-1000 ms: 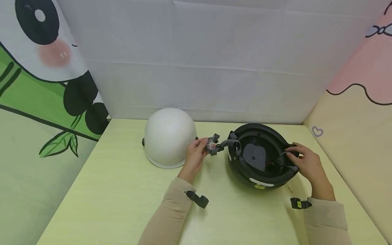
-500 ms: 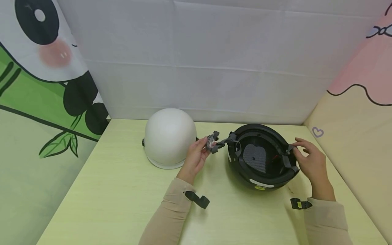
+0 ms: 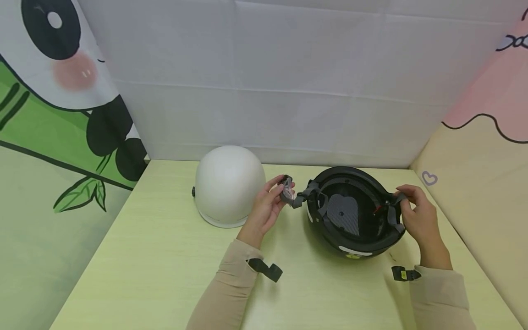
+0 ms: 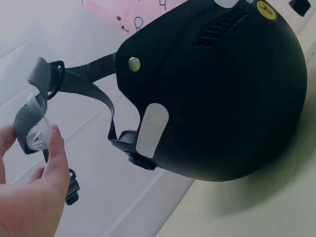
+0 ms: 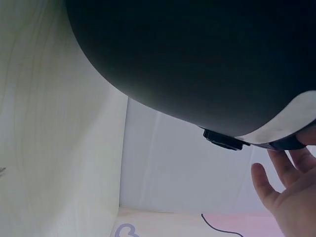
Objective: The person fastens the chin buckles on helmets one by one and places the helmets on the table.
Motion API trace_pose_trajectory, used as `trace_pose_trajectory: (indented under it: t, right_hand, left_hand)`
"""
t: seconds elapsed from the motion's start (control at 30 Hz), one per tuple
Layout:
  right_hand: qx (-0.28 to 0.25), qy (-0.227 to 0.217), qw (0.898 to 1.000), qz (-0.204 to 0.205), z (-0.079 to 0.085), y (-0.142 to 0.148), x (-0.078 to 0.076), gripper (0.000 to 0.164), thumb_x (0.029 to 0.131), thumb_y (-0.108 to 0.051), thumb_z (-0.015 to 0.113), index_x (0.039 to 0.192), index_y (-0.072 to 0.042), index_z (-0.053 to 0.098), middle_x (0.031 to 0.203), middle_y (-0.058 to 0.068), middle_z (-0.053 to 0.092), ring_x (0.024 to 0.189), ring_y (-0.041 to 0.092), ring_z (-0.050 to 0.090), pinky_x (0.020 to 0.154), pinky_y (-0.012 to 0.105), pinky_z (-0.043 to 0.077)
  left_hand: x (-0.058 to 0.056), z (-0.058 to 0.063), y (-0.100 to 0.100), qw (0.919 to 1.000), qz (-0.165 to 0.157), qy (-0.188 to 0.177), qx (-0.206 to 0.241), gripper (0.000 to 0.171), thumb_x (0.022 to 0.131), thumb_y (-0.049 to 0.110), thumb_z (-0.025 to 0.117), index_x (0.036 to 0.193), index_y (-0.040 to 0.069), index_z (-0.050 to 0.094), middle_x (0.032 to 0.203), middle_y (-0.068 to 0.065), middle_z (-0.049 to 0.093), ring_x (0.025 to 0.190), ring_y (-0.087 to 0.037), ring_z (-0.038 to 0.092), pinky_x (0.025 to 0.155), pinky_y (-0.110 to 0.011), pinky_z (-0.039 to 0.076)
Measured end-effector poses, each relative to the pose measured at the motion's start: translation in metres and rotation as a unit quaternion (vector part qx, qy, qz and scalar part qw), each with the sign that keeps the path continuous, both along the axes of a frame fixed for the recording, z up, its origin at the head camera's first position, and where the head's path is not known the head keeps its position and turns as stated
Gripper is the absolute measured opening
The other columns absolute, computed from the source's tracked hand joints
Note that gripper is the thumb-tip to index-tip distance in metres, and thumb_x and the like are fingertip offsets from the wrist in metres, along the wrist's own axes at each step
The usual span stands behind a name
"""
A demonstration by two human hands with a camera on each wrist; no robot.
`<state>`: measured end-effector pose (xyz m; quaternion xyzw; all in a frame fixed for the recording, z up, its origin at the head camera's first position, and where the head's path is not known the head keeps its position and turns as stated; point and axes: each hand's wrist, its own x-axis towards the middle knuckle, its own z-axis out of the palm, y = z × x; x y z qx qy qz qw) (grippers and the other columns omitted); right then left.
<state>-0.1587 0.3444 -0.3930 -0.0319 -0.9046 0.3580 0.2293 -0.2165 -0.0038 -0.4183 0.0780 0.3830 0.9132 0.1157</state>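
Note:
A black helmet [image 3: 344,213] lies upside down on the table, its padded inside facing up. My left hand [image 3: 261,211] pinches the helmet's grey chin strap [image 3: 285,195] at the left, along with a clear plastic piece on it. The left wrist view shows this strap [image 4: 29,123] between thumb and fingers, with a black buckle [image 4: 72,190] hanging below. At the opposite rim, my right hand [image 3: 422,217] grips the helmet's edge and the strap by it. In the right wrist view the thumb is partly cut off at the frame's edge.
A white helmet [image 3: 229,188] stands dome up, just left of my left hand. The pale wooden table [image 3: 165,266] meets a white cloth wall [image 3: 288,114] behind. Printed panels flank both sides.
The left hand has raised and turned the chin strap slightly. My right hand has shifted from the inner strap to the right rim, and the helmet has tilted a little.

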Motion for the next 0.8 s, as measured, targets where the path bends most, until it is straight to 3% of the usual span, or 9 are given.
trace_pose_trajectory:
  t: [0.1, 0.2, 0.3, 0.4, 0.8]
  right_hand:
    - [-0.013, 0.003, 1.0, 0.024, 0.0013, 0.0, 0.0008, 0.029, 0.099, -0.008, 0.042, 0.124, -0.002, 0.056, 0.107, 0.012, 0.06, 0.103, 0.006, 0.053, 0.087, 0.052, 0.039]
    - [-0.021, 0.007, 0.999, 0.044, 0.0018, 0.0008, 0.0014, 0.029, 0.098, -0.005, 0.043, 0.124, -0.001, 0.056, 0.105, 0.007, 0.058, 0.097, -0.005, 0.046, 0.085, 0.037, 0.04]
    - [-0.032, 0.018, 0.997, 0.062, 0.0016, 0.0022, 0.0011, 0.029, 0.097, -0.001, 0.045, 0.123, 0.002, 0.056, 0.101, -0.002, 0.056, 0.095, -0.004, 0.049, 0.08, 0.023, 0.037]
    - [-0.038, 0.037, 0.996, 0.069, 0.0005, 0.0037, -0.0005, 0.028, 0.094, 0.002, 0.047, 0.121, 0.003, 0.057, 0.096, -0.008, 0.053, 0.09, 0.001, 0.052, 0.078, 0.016, 0.037]
    - [-0.114, 0.072, 0.982, 0.129, 0.0053, 0.006, -0.0004, 0.039, 0.089, 0.018, 0.044, 0.124, 0.006, 0.056, 0.103, -0.017, 0.059, 0.083, 0.006, 0.054, 0.068, 0.013, 0.041]
  left_hand:
    - [0.002, 0.0016, 0.0001, 0.9998, 0.004, 0.015, -0.015, 0.059, 0.097, -0.005, 0.048, 0.151, 0.001, 0.024, 0.133, -0.031, 0.048, 0.115, -0.027, 0.058, 0.092, -0.029, 0.047]
    - [0.0039, 0.0027, 0.0005, 0.9993, 0.003, 0.031, -0.023, 0.072, 0.094, -0.01, 0.05, 0.155, 0.006, 0.015, 0.129, -0.029, 0.053, 0.118, -0.028, 0.056, 0.093, -0.029, 0.046]
    - [0.0049, 0.0031, 0.0009, 0.9986, -0.003, 0.042, -0.032, 0.079, 0.093, -0.012, 0.05, 0.156, 0.009, 0.009, 0.131, -0.029, 0.053, 0.111, -0.023, 0.06, 0.093, -0.029, 0.046]
    - [0.0045, 0.0017, 0.0014, 0.998, -0.005, 0.045, -0.043, 0.081, 0.093, -0.012, 0.05, 0.157, 0.013, 0.007, 0.136, -0.03, 0.047, 0.105, -0.02, 0.062, 0.093, -0.03, 0.047]
    - [0.0077, 0.0025, 0.0027, 0.9908, -0.033, 0.067, -0.113, 0.091, 0.089, -0.01, 0.056, 0.158, 0.021, 0.005, 0.155, -0.017, 0.022, 0.082, -0.015, 0.064, 0.089, -0.033, 0.047]
